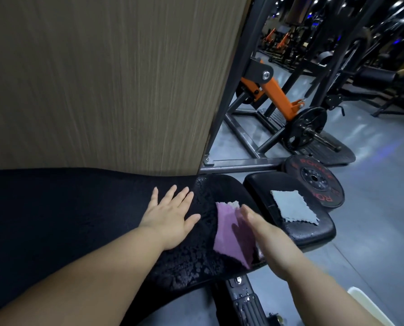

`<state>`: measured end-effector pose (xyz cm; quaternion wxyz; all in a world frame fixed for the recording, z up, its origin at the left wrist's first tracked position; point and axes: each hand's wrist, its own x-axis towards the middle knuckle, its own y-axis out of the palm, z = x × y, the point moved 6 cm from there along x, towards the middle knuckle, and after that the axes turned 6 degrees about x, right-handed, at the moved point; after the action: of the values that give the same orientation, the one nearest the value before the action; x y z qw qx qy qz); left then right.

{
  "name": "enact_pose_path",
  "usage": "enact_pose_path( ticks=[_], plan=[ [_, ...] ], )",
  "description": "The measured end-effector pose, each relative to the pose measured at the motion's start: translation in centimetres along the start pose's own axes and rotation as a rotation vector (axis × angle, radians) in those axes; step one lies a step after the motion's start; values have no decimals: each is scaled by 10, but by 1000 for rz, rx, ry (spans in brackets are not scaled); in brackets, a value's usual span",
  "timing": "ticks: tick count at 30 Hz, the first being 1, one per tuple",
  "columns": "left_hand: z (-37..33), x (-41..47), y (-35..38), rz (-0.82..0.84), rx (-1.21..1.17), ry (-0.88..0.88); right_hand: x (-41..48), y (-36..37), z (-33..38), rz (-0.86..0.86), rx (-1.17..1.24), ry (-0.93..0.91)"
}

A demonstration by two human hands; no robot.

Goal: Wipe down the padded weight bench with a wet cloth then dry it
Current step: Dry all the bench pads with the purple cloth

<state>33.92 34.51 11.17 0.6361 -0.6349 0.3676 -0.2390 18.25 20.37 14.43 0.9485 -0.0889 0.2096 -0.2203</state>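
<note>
Wet-wipe step, by my read. The long back pad [78, 208] of the bench is black textured vinyl, and the stretch near its end is beaded with water droplets, glossy and mottled. The section further left looks matte; can't tell if it's been wiped.

Pink cloth [231, 231] lies on that wet end: thin microfibre, square-ish, ragged edge, one corner flipped to show a pale underside. Right hand [266, 236] sits at its 3 o'clock edge, fingers straight and together, palm edge-on. It touches or hovers just over the cloth, not gripping it. Blurred, so contact is uncertain.

Left hand [170, 217] is flat on the pad at 9 o'clock of the cloth, fingers spread, holding nothing. Looks like bracing.

Grey cloth [295, 208], same fabric type, lies dry-looking and flat on the separate seat pad [313, 234] at roughly 2 o'clock of the pink one. Likely the drying cloth, untouched.

Next move as I see it: press the palm flat on the pink cloth and sweep along the pad length, with enough pressure to drag the droplets rather than skate over them. Seat pad not done yet either; the grey cloth needs lifting first.

Wood-grain panel [102, 78] stands at 12 o'clock, weight plate [313, 180] on the floor beyond the seat.
</note>
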Motion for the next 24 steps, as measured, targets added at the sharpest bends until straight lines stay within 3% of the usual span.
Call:
enact_pose_path(
  ticks=[3, 7, 13, 19, 24],
  plan=[
    [-11, -6, -8, -51, -39, 50, -10, -29, 3, -227, 79, -45],
    [-52, -18, -28, -169, -80, 233, -9, -45, -12, -357, -132, 58],
    [-114, -26, -25, -71, -11, 413, 10, -44, -23, -322, -321, 101],
    [-126, -17, -27, -81, -6, 396, 23, -39, -18, -217, -322, 138],
    [-116, -13, -26, -70, -252, 291, 31, -41, -17, -161, -298, 130]
  ],
)
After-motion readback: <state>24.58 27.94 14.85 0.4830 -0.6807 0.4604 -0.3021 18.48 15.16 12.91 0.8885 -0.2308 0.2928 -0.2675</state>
